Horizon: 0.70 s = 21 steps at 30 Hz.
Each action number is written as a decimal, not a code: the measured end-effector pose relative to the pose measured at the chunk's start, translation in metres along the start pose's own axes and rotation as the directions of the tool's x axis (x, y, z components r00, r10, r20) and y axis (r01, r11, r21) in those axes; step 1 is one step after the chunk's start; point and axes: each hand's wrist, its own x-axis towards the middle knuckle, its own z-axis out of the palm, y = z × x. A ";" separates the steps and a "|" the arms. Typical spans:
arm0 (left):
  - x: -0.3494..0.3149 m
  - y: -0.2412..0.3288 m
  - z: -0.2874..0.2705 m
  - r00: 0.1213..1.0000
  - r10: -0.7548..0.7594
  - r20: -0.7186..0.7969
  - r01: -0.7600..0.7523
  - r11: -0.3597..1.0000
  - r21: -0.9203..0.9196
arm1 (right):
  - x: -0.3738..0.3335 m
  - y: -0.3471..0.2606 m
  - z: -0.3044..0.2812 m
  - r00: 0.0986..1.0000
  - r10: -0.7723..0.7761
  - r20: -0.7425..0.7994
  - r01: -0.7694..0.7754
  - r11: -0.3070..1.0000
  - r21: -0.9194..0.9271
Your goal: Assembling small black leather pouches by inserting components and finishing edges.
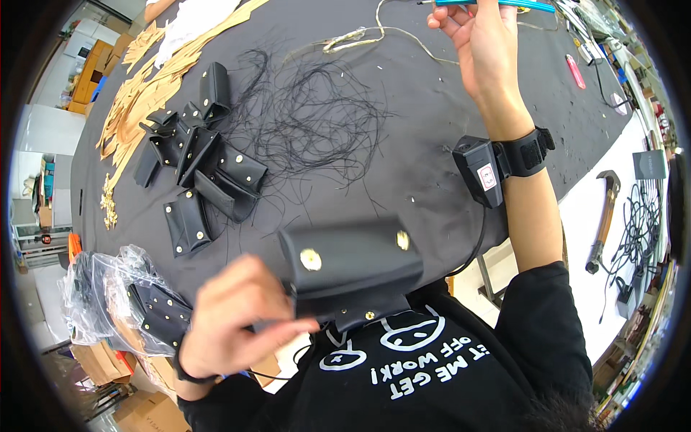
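Observation:
My left hand (245, 317) is closed at the left end of a black leather case (353, 263), its thumb along the lower edge. The case is held up close in front of my shirt. Two gold snaps show on its front, with a loose flap (371, 311) hanging below. At the far right, my right hand (486, 43) is raised over the table, its fingers closed around a slim teal pen-shaped tool (529, 6). The upper part of this hand is cut off by the frame's edge.
Several black leather cases (209, 165) lie heaped at the left. A tangle of black threads (317, 115) spreads mid-table. Tan leather strips (137, 115), gold snaps (108, 201), a plastic bag (108, 288), a pink tool (575, 72), a hammer (603, 223) and coiled cable (637, 223) are around.

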 end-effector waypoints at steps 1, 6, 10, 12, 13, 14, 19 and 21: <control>-0.011 -0.002 0.010 0.998 -0.060 0.015 0.060 0.996 -0.072 | 0.000 0.001 -0.001 1.000 0.000 -0.001 0.000 1.000 -0.002; -0.050 -0.012 0.043 0.820 -0.572 0.035 0.489 0.666 -0.563 | -0.001 0.005 0.002 1.000 -0.019 0.019 0.020 0.999 -0.031; -0.048 -0.020 0.053 0.710 -0.689 0.144 0.701 0.674 -0.233 | -0.004 0.003 0.009 0.999 -0.050 -0.009 0.049 0.996 -0.075; -0.038 -0.020 0.047 0.713 -0.681 0.168 0.699 0.709 -0.094 | -0.003 0.003 0.007 0.998 -0.070 0.002 0.070 0.995 -0.073; -0.034 -0.019 0.045 0.722 -0.673 0.162 0.685 0.728 -0.029 | -0.004 0.003 0.007 0.998 -0.067 0.003 0.067 0.995 -0.069; -0.032 -0.018 0.043 0.732 -0.663 0.157 0.667 0.744 0.036 | -0.004 0.002 0.008 0.999 -0.054 -0.001 0.053 0.997 -0.064; -0.024 -0.005 0.020 0.943 -0.331 -0.044 0.325 0.941 -0.096 | -0.002 0.002 0.000 0.999 -0.052 0.004 0.053 0.995 -0.079; -0.026 0.006 0.011 0.952 -0.174 -0.250 0.218 0.963 0.160 | -0.002 0.002 -0.006 0.999 -0.033 0.004 0.033 0.997 -0.075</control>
